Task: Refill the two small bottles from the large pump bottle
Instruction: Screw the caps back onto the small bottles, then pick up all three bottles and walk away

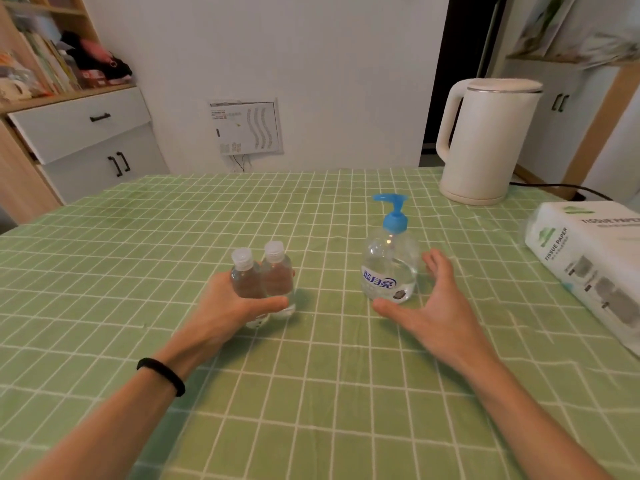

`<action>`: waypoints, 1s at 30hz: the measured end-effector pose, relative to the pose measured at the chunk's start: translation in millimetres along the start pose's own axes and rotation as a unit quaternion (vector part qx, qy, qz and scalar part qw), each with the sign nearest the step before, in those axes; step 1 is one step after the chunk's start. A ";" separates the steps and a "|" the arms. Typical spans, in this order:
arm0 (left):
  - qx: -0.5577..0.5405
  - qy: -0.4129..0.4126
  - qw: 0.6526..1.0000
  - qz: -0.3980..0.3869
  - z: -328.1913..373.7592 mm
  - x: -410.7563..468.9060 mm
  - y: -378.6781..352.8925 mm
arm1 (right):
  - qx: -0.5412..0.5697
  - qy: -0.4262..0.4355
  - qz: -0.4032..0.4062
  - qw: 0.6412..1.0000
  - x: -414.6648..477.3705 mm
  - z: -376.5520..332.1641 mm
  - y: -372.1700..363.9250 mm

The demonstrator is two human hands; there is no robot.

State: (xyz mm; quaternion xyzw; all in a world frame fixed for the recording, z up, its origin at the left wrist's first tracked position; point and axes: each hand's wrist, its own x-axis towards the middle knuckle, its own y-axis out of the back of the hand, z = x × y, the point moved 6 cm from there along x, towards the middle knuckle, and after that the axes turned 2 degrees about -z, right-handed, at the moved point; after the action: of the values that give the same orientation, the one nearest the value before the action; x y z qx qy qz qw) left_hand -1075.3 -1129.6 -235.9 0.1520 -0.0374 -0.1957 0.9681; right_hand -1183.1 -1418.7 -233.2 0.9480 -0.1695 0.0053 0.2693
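Two small clear bottles with translucent flip caps stand side by side on the green checked tablecloth, the left one and the right one. My left hand grips both together, thumb across their fronts and fingers behind. To the right stands the large clear pump bottle with a blue pump head and blue lettering, partly filled with clear liquid. My right hand is spread open around its right side, thumb near its base, fingers behind; I see a small gap between hand and bottle.
A white electric kettle stands at the back right, its black cord trailing right. A pack of tissue paper lies at the right edge. A cabinet with drawers stands beyond the table's far left corner.
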 end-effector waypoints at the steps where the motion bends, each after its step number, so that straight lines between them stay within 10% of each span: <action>1: -0.004 0.001 1.000 0.010 0.9 -1.6 -1.6 | -0.001 0.003 -0.004 1.000 5.1 -0.7 -4.5; 14: -0.094 -0.001 0.992 0.085 10.2 -120.6 -2.3 | 0.039 0.023 0.057 0.997 11.4 -0.1 -6.5; 22: -0.140 0.034 0.980 0.140 15.6 -213.1 0.1 | 0.259 0.082 -0.128 0.954 -55.7 -47.9 -29.4; 30: -0.131 0.060 0.952 0.268 15.4 -308.8 19.1 | 0.187 0.139 -0.300 0.925 -122.6 -80.7 -62.0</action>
State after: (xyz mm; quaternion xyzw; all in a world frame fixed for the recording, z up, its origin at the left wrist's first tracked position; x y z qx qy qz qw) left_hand -1354.6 -996.6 -219.3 0.0195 0.0073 0.0777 0.9968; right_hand -1271.9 -1289.0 -208.2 0.9775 0.1657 0.0876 0.0965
